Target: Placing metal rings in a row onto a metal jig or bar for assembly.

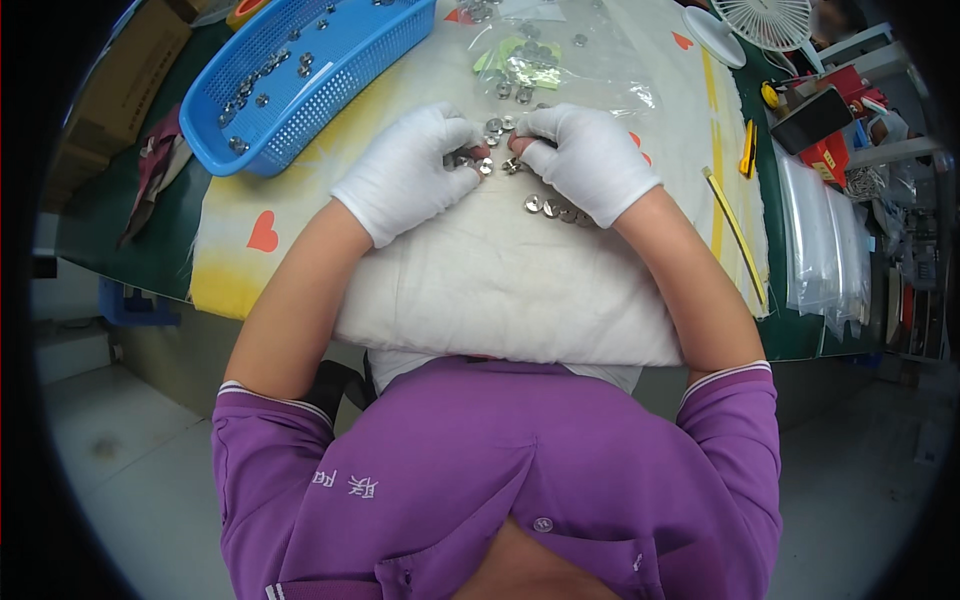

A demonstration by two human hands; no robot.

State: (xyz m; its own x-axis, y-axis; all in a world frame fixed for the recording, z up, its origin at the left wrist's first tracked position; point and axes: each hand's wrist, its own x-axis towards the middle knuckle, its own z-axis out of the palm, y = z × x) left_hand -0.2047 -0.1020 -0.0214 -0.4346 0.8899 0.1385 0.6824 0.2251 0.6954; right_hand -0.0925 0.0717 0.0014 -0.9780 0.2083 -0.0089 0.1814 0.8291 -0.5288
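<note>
My left hand (415, 165), in a white glove with bare fingertips, is curled closed around small shiny round metal parts (486, 167). Facing it, my right hand (585, 155), gloved the same way, pinches another small metal part (511, 165) between thumb and fingers. A few loose metal parts (494, 127) lie on the cloth between and just beyond the fingertips. Below my right palm runs a short row of round metal parts (533, 203), partly covered by that hand. My palms and the undersides of my fingers are hidden.
A blue perforated basket (290, 125) holding several metal parts stands at the far left. Beyond my hands lies a clear plastic bag (600, 60) with more parts. At right are a yellow strip (735, 235), a yellow cutter (748, 150), plastic bags (815, 235) and a white fan (765, 20).
</note>
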